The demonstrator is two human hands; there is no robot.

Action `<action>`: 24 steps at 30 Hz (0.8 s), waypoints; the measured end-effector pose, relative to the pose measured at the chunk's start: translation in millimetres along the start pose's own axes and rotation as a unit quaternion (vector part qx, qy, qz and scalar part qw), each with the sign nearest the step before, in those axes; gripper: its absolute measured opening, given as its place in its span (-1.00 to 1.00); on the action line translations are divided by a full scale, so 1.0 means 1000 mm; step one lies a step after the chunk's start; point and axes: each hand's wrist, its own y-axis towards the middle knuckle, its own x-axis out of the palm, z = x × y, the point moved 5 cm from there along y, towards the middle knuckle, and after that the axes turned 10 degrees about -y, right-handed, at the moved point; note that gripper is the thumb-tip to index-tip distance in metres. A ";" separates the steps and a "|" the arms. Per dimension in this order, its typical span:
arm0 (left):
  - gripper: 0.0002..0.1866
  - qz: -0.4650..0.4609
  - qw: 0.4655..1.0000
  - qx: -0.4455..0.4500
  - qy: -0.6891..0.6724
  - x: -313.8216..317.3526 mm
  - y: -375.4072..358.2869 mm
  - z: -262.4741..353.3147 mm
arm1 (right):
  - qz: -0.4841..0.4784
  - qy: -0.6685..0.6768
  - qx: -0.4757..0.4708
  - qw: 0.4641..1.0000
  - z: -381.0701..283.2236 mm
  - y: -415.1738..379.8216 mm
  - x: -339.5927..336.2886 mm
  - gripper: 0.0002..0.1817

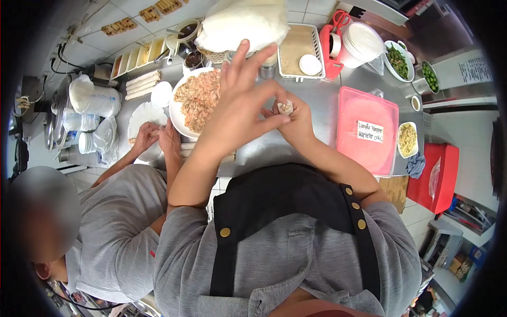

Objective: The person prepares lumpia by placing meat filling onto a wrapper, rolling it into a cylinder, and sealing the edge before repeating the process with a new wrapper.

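Note:
A small pale dumpling [285, 108] with a pleated wrapper sits upright in my right hand [299, 120], whose fingers are curled around it. My left hand [238, 103] reaches across from the left. Its thumb and index finger close on either side of the dumpling, while the other fingers stretch upward. Behind my left hand is a large white bowl [174, 112] heaped with ground meat filling [199, 100]. Part of that bowl is hidden by my left hand and forearm.
A co-worker's hands [153, 138] work at left over white wrappers [145, 119]. Rolled pieces [142, 83] lie behind. At right stands a pink lidded container [364, 145]; further back are a tray [301, 47], red scissors [340, 20] and bowls of greens [397, 61].

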 end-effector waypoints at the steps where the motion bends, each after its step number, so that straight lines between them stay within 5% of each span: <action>1: -0.65 -0.025 0.998 0.009 0.062 0.004 0.001 0.008 | 0.006 0.059 0.016 0.998 -0.006 -0.003 -0.001 -0.72; 14: -0.86 -0.083 0.981 0.116 0.134 0.023 0.004 0.044 | -0.013 -0.089 -0.041 0.995 -0.051 -0.023 -0.033 -0.70; 17: -0.85 -0.042 0.978 0.114 0.169 0.024 0.008 0.049 | 0.035 -0.077 -0.086 0.993 -0.058 -0.022 -0.038 -0.68; 24: -0.75 -0.028 0.988 0.062 0.141 0.037 0.001 0.040 | 0.011 -0.114 -0.025 0.993 -0.031 -0.032 -0.031 -0.68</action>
